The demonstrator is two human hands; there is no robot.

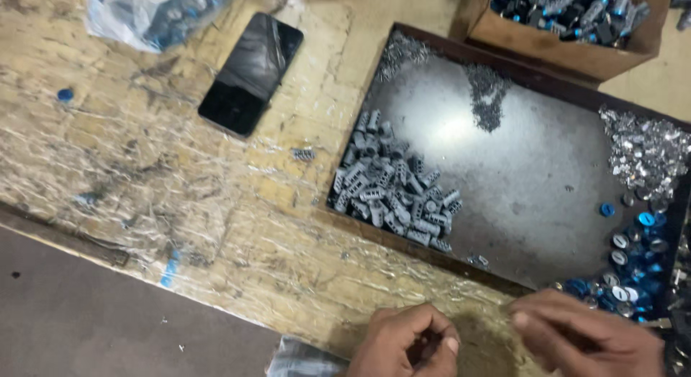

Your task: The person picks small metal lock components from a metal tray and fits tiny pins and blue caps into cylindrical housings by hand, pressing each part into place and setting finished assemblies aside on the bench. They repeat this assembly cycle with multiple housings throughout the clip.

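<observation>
1. The left hand (407,342) sits at the bottom edge of the view, fingers curled inward into a loose fist. A small dark part shows in the hollow between thumb and fingers; it appears pinched there, though its shape is too hidden to identify.
2. The right hand (586,337) lies just beside the left, fingers bent and drawn together toward the left hand. Whether it grips anything cannot be told from this view.
3. Both hands rest over the near edge of the worn, pale wooden desk (180,175), below the shallow dark metal tray (504,168).
4. Within the tray, a heap of small grey ribbed plastic pieces (396,193) lies at the left side, the nearest stock to the hands. Judged light, stiff and easily scattered; best taken one at a time by the ribbed sides between fingertip and thumb.
5. A pile of bright silver metal clips (644,154) occupies the tray's right corner. Judged thin, sharp-edged and prone to tangling.
6. Round blue and silver caps (633,265) lie along the tray's right edge, near the right hand. Judged smooth and liable to roll.
7. A patch of fine dark metal bits (487,92) sits toward the tray's far side.
8. A brown cardboard box (576,53) of blue and grey parts stands beyond the tray.
9. A black smartphone (252,73) lies screen-up on the desk, well apart from the hands; a clear plastic bag (144,13) of parts lies beyond it.
</observation>
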